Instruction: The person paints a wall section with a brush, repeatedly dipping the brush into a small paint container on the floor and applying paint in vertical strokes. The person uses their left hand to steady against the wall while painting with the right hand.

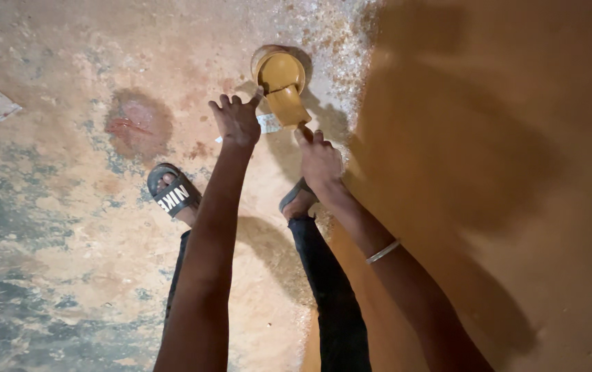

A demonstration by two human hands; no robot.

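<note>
Round container (281, 71) tipped, thick tan-yellow liquid (287, 103) pouring from rim onto stained floor beside orange wall.

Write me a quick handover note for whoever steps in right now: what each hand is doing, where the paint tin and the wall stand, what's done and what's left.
Left hand: fingers spread, fingertips at the rim of the paint tin, steadying it.
Right hand: gripping the handle of a wide brush, whose head is at the tin's mouth, coated in ochre paint.
The tin sits on the stained floor, close to the wall.
Done: the wall in view looks evenly ochre.
Left: cannot tell from this view what remains unpainted. Spatter marks the floor by the tin.
</note>
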